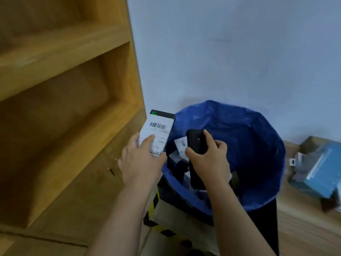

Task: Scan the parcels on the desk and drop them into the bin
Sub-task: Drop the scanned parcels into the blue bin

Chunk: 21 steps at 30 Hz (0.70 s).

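Two bare forearms reach in from the lower edge, no sleeves, watch or rings showing on them. The left hand (142, 163) and right hand (210, 159) are ungloved, with short, unpainted fingernails, slightly blurred.

Wooden shelf unit (64, 108) walls off the side beyond the left hand (140, 163), its upright edge close beside the held parcel (156, 132). The mouth of the blue-lined bin (258, 145) lies open beyond and below the right hand (210, 159), with labelled parcels (181, 145) heaped low inside, just past the black scanner (196, 141). The wall (230, 52) closes the far side. Boxes (317, 169) on the floor crowd the bin's right flank.
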Motion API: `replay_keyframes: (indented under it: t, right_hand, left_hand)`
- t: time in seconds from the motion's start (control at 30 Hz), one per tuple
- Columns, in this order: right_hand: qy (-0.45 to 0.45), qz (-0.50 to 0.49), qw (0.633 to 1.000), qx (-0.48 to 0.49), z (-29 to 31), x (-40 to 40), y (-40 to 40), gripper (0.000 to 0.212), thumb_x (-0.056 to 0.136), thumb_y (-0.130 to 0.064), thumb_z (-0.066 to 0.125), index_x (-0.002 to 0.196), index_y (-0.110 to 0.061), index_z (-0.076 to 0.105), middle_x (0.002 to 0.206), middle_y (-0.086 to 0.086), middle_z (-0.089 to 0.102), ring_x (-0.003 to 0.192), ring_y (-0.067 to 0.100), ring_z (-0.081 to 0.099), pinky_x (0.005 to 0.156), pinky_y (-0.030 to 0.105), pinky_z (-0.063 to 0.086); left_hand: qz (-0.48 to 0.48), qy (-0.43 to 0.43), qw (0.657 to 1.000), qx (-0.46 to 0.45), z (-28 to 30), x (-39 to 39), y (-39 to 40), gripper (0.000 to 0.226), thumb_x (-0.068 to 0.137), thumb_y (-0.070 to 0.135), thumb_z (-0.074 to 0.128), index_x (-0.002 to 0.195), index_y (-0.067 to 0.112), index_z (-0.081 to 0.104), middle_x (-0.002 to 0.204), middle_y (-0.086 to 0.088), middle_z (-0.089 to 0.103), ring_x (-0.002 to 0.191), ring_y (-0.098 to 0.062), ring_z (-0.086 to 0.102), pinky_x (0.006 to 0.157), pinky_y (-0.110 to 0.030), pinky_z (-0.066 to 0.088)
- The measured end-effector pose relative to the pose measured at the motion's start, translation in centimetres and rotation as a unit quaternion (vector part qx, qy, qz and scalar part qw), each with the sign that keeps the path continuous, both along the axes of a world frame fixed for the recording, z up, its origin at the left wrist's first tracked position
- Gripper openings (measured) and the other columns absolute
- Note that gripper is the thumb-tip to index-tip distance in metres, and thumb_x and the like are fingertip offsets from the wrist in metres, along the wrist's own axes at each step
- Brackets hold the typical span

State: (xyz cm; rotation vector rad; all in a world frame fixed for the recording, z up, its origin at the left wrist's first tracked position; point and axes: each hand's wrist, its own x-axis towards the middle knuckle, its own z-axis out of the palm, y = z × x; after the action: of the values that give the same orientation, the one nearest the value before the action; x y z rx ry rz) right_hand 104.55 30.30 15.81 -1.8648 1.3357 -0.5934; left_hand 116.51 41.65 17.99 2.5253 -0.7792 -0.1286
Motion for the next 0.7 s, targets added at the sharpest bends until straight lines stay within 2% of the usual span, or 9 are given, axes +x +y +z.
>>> replay_keyframes:
  t: [0.13, 0.2, 0.33, 0.5, 0.7]
  right_hand:
    - [0.013, -0.087, 0.996, -0.006, -0.4, -2.2, -5.1, 0.076, 0.084, -0.051, 0.067, 0.151, -0.045, 0.031, 0.14, -0.004, 0.032, 0.103, 0.024, 0.057, 0.086, 0.041, 0.051]
    - [0.019, -0.124, 0.992, -0.008, -0.6, -3.3, -7.6, 0.077, 0.084, -0.052, 0.067, 0.151, -0.045, 0.03, 0.141, -0.005, 0.031, 0.102, 0.021, 0.054, 0.081, 0.039, 0.05]
    - [0.014, -0.204, 0.979, -0.01, -2.0, -4.7, -11.7, 0.076, 0.083, -0.053, 0.066, 0.15, -0.048, 0.029, 0.143, -0.006, 0.031, 0.105, 0.021, 0.055, 0.08, 0.037, 0.049]
    - [0.031, -0.279, 0.959, 0.045, -5.9, -5.1, -13.7, 0.077, 0.082, -0.056, 0.066, 0.149, -0.049, 0.029, 0.144, -0.007, 0.031, 0.112, 0.022, 0.054, 0.086, 0.04, 0.049]
    - [0.061, -0.372, 0.919, 0.112, -11.7, -4.0, -14.6, 0.077, 0.082, -0.056, 0.066, 0.149, -0.049, 0.029, 0.144, -0.009, 0.029, 0.11, 0.021, 0.055, 0.083, 0.039, 0.049]
  left_hand:
    - [-0.089, 0.003, 0.996, -0.003, -1.3, 0.4, -7.2, 0.063, 0.087, 0.051, 0.063, 0.145, 0.038, 0.042, 0.158, 0.002, 0.024, 0.138, -0.024, 0.03, 0.109, -0.046, 0.03]
    - [-0.128, 0.005, 0.992, -0.011, -2.0, 0.3, -10.8, 0.065, 0.085, 0.05, 0.066, 0.144, 0.035, 0.044, 0.156, -0.001, 0.026, 0.137, -0.025, 0.033, 0.108, -0.047, 0.033]
    - [-0.181, 0.016, 0.983, -0.024, -3.5, -0.3, -17.0, 0.071, 0.082, 0.048, 0.07, 0.145, 0.028, 0.045, 0.156, -0.005, 0.028, 0.136, -0.029, 0.035, 0.106, -0.051, 0.038]
    - [-0.252, 0.031, 0.967, 0.009, -7.0, -0.6, -21.6, 0.073, 0.084, 0.05, 0.069, 0.147, 0.029, 0.04, 0.157, -0.002, 0.024, 0.137, -0.027, 0.031, 0.107, -0.048, 0.034]
    - [-0.337, 0.068, 0.935, 0.083, -12.9, 0.4, -25.8, 0.083, 0.084, 0.044, 0.07, 0.153, 0.028, 0.027, 0.156, -0.002, 0.022, 0.136, -0.028, 0.029, 0.11, -0.048, 0.034]
